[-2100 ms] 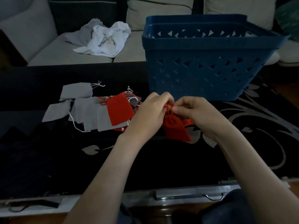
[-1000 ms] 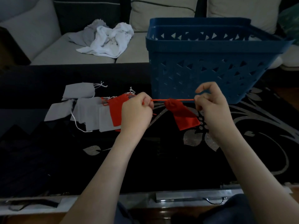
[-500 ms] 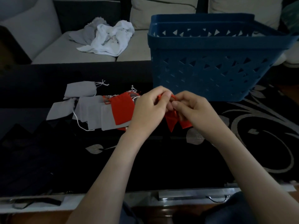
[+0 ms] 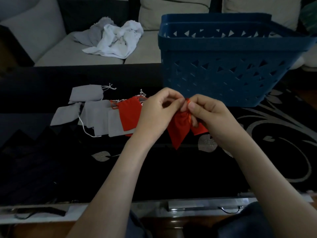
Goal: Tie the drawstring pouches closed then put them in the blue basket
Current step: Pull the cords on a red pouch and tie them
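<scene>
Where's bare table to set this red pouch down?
Bare tabletop lies between the forearms below the held red pouch, and right of the right hand, before the blue basket. Crowded: the grey and red pouch pile by the left hand.

No readable writing is showing anywhere.
The blue basket (image 4: 240,47) is carrying no legible label, brand or number on its near wall; the grey pouches (image 4: 100,117) lying left of the basket and the red pouch (image 4: 178,129) hanging just in front of it are showing plain cloth only.
</scene>
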The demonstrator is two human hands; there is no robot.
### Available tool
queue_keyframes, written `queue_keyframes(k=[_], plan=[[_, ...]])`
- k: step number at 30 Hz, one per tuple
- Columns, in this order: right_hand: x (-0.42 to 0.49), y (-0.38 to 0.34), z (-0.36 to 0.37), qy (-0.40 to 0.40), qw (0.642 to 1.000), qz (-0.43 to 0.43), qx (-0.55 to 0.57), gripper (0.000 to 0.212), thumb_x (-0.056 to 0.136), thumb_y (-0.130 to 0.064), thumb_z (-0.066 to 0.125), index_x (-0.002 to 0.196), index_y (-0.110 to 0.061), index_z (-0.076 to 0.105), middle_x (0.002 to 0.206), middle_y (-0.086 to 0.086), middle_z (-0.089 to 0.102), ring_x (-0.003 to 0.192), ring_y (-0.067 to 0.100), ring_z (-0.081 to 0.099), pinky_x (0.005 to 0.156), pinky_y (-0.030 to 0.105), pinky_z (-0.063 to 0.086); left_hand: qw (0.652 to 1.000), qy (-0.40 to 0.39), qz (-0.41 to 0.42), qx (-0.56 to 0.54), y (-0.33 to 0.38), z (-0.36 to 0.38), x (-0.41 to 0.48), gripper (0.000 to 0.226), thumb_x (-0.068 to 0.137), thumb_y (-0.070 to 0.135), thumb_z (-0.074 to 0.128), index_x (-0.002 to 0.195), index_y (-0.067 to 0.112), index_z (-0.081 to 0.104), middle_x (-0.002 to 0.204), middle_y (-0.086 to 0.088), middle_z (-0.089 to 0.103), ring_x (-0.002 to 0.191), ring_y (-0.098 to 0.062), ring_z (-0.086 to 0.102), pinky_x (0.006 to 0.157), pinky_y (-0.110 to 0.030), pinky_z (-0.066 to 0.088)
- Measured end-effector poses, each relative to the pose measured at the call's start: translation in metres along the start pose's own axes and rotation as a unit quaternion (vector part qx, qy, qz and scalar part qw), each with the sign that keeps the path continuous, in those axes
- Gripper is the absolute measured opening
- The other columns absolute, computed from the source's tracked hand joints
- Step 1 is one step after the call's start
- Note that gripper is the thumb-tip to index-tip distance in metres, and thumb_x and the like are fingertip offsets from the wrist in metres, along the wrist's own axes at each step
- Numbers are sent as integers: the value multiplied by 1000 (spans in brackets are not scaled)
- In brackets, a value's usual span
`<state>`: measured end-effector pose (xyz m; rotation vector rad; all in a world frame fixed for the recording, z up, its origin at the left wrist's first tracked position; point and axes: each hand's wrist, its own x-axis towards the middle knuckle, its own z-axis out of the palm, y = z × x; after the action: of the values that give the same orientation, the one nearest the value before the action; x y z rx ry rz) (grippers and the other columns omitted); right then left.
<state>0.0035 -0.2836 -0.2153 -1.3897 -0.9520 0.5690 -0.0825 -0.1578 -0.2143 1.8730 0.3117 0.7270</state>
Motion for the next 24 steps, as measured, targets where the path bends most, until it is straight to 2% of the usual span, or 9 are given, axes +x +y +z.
queue_keyframes(k=[3, 6, 7, 9, 11, 13, 16, 19, 24], plan=[[0, -3, 0, 39, 999, 9, -10, 18, 97, -12, 48, 83, -10, 61, 56, 0, 49, 53, 9, 43, 55, 18, 36, 1000, -11, -2, 4, -1, 1, 0, 10, 87, 16, 66, 80, 23, 67, 73, 11, 68, 74, -2, 63, 73, -22, 47], [0, -4, 2, 96, 995, 17, -10, 14, 93, -11, 55, 80, -11, 57, 52, -4, 51, 49, 5, 46, 52, 15, 38, 1000, -13, 3, 11, 0, 3, -1, 12, 86, 18, 67, 78, 27, 66, 74, 10, 68, 75, -4, 63, 74, -23, 47], [0, -3, 2, 112, 993, 16, -20, 12, 92, -12, 57, 81, -12, 56, 53, -2, 53, 50, 7, 47, 53, 18, 39, 1000, -17, 4, 12, 0, 4, -1, 13, 86, 17, 67, 78, 27, 66, 74, 10, 68, 75, -3, 63, 73, -22, 47], [0, -2, 0, 123, 992, 13, -35, 5, 91, -14, 60, 87, -14, 57, 62, 12, 54, 57, 22, 48, 57, 31, 38, 999, -28, 3, 16, 1, 5, -2, 13, 86, 16, 67, 78, 26, 65, 74, 9, 67, 73, -3, 62, 73, -22, 47], [-1, -3, -1, 115, 992, 13, -44, 3, 92, -14, 59, 94, -15, 59, 69, 18, 54, 62, 25, 47, 59, 34, 37, 999, -37, 2, 19, 1, 7, -3, 12, 86, 15, 68, 78, 25, 66, 74, 9, 67, 73, -4, 62, 74, -24, 48], [-1, -5, -2, 115, 992, 12, -58, 1, 92, -12, 59, 91, -12, 60, 64, 15, 54, 59, 23, 47, 56, 30, 38, 999, -42, -4, 14, 1, 7, -3, 11, 85, 15, 68, 79, 24, 67, 75, 8, 68, 75, -6, 63, 77, -29, 50], [0, -5, -1, 134, 989, 5, -59, 10, 91, -11, 60, 81, -12, 58, 56, 1, 54, 51, 13, 46, 51, 23, 37, 998, -55, -23, -11, 2, 5, -3, 10, 87, 14, 67, 81, 23, 69, 78, 6, 70, 77, -7, 65, 81, -31, 51], [-1, -4, 0, 152, 984, -8, -91, 9, 90, -13, 62, 81, -12, 58, 59, 3, 55, 52, 11, 47, 50, 21, 38, 993, -92, -49, -55, 4, 2, -4, 6, 88, 14, 64, 84, 16, 68, 80, -2, 70, 77, -11, 64, 81, -31, 50], [-3, 0, 4, 144, 969, -63, -191, 15, 87, -11, 63, 77, -20, 58, 74, -7, 65, 71, 6, 59, 66, 22, 48, 982, -134, -97, -87, -3, 4, -2, 10, 78, 20, 70, 70, 20, 64, 74, -10, 64, 72, -19, 57, 73, -33, 45]])
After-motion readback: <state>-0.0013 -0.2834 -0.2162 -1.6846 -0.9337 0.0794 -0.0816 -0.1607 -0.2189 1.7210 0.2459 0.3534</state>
